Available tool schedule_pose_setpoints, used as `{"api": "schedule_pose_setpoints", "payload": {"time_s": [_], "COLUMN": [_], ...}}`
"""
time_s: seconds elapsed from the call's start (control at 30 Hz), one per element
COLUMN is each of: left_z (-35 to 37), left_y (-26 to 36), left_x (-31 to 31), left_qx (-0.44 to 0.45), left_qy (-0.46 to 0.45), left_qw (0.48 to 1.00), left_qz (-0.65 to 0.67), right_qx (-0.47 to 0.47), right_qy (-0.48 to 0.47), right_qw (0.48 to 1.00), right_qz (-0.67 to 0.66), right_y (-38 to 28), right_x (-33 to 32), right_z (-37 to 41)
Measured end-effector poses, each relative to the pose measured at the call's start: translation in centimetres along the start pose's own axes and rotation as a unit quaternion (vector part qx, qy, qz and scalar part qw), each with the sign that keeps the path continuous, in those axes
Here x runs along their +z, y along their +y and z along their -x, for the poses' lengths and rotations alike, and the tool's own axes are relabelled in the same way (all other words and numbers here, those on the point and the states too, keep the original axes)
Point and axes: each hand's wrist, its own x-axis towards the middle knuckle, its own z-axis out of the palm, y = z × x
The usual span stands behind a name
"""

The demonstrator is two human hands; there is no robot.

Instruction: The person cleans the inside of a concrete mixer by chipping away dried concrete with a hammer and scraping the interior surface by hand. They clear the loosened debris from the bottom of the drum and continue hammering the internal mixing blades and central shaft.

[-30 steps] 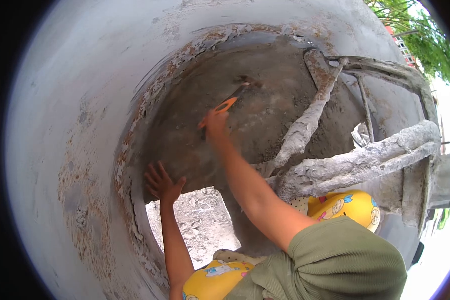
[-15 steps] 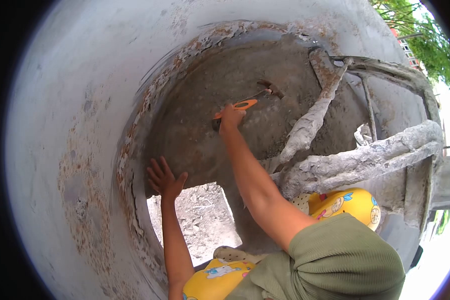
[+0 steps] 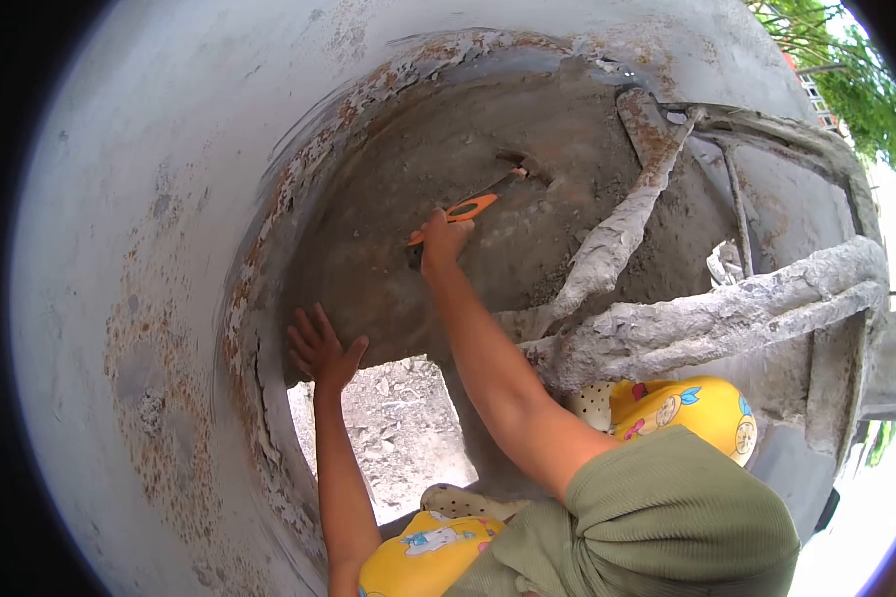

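My right hand (image 3: 445,242) is wrapped round the orange and black handle of a hammer (image 3: 473,207). The hammer's dark head lies up and to the right, at the crusted inner wall (image 3: 388,189) of a round metal drum. Beside the square opening (image 3: 398,428), my left hand (image 3: 324,350) rests with spread fingers on the same brown surface and holds nothing.
Thick bars (image 3: 707,318) caked in grey cement cross the drum on the right. The drum's pale, rust-spotted side (image 3: 159,298) curves round on the left. Rubble shows through the opening. Green branches (image 3: 871,90) stand outside at the top right.
My right hand and the hammer have moved slightly left, with the hammer's head a little higher and further left. My left hand stays flat in nearly the same place; the view has shifted a little.
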Motion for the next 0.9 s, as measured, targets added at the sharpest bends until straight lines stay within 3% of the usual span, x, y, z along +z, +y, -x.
{"api": "schedule_pose_setpoints", "payload": {"time_s": [0.07, 0.17, 0.23, 0.33, 0.43, 0.5, 0.57, 0.63, 0.73, 0.83, 0.9], "left_z": [-0.2, -0.2, -0.7, -0.3, -0.3, -0.5, -0.4, -1.6, -1.0, -0.7, -0.3], "left_y": [0.5, 0.4, -0.5, -0.5, -0.5, 0.2, 0.2, -1.2, -2.1, -1.1, -0.8], "left_x": [-0.3, -0.4, 0.8, 0.8, 0.5, 0.3, 0.1, 2.2, 2.6, 1.0, 0.5], "left_qx": [-0.001, -0.013, 0.018, 0.019, 0.014, 0.012, -0.003, 0.014, 0.037, 0.024, 0.008], "left_qy": [0.001, -0.013, 0.035, 0.037, 0.039, 0.036, 0.019, 0.069, 0.062, 0.036, 0.021], "left_qw": [1.0, 1.0, 0.999, 0.999, 0.999, 0.999, 1.0, 0.996, 0.997, 0.999, 0.999], "left_qz": [-0.004, -0.005, -0.014, -0.01, -0.013, -0.015, -0.023, -0.045, -0.022, -0.014, -0.041], "right_qx": [-0.004, 0.081, 0.121, 0.049, 0.067, 0.049, 0.1, 0.187, 0.121, 0.18, 0.15], "right_qy": [-0.064, -0.083, -0.079, -0.061, 0.009, -0.056, -0.084, -0.071, -0.104, -0.004, -0.01], "right_qw": [0.998, 0.993, 0.989, 0.993, 0.996, 0.995, 0.991, 0.98, 0.985, 0.983, 0.987], "right_qz": [-0.011, 0.015, 0.017, -0.087, -0.062, -0.068, -0.015, 0.02, -0.067, -0.046, -0.051], "right_y": [1.7, 0.4, 0.7, 2.3, -0.6, 1.3, 1.7, 2.7, 3.5, 1.2, 2.2], "right_x": [-0.6, 0.0, 0.7, 3.2, 3.3, 0.6, -1.0, -1.4, 0.0, 3.5, 2.4], "right_z": [1.4, 7.9, 9.2, 3.7, 0.9, 3.1, 9.0, 12.9, 11.8, 10.1, 11.2]}}
